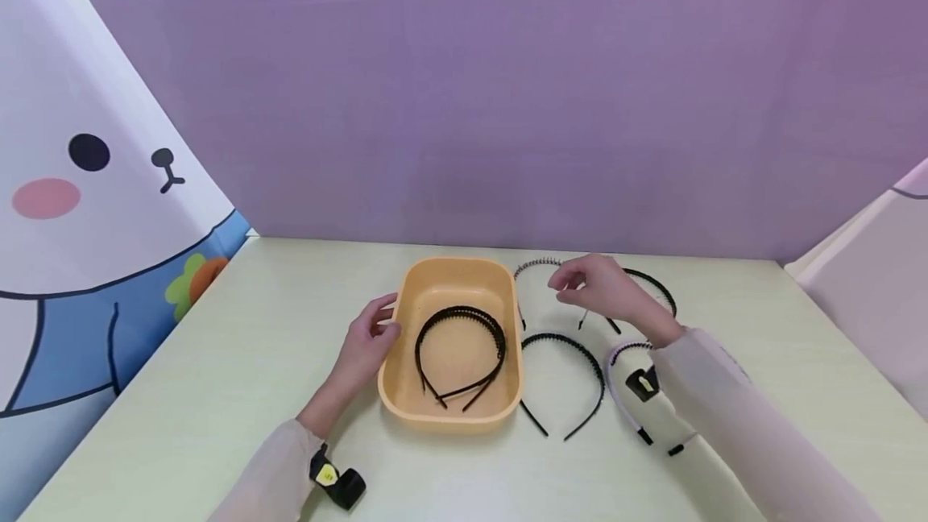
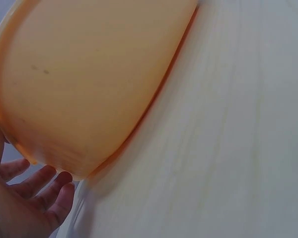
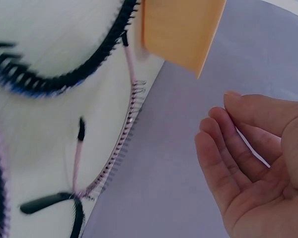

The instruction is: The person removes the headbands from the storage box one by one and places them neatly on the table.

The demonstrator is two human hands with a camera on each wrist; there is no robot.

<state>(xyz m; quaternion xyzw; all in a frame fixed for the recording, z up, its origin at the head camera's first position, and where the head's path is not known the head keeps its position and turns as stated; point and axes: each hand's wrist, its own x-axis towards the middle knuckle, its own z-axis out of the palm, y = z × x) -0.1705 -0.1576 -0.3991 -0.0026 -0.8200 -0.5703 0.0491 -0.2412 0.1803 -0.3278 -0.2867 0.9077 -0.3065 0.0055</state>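
Note:
A peach-coloured plastic bin [image 1: 449, 424] stands on the table, with overlapping black headbands [image 1: 464, 309] lying inside it. My left hand [image 1: 368, 340] is at its left side, bent fingertips [image 2: 64, 178] touching the outer wall and thumb by the rim. Over the headbands right of the bin hovers my right hand [image 1: 596, 287], fingers loosely bent and nothing between them. Below it lie a thin toothed headband with pinkish ends [image 3: 120, 144] and a black headband [image 1: 656, 284]. Nearer the front are another black headband [image 1: 598, 377] and a lilac one [image 1: 615, 393], partly hidden by the right sleeve.
The pale table [image 1: 217, 393] meets a purple backdrop [image 1: 464, 103] along its far edge. A cartoon-printed cloth [image 1: 87, 264] hangs at the left, and a pale cloth [image 1: 863, 288] stands at the right. Black wrist cameras [image 1: 341, 483] are strapped to both wrists.

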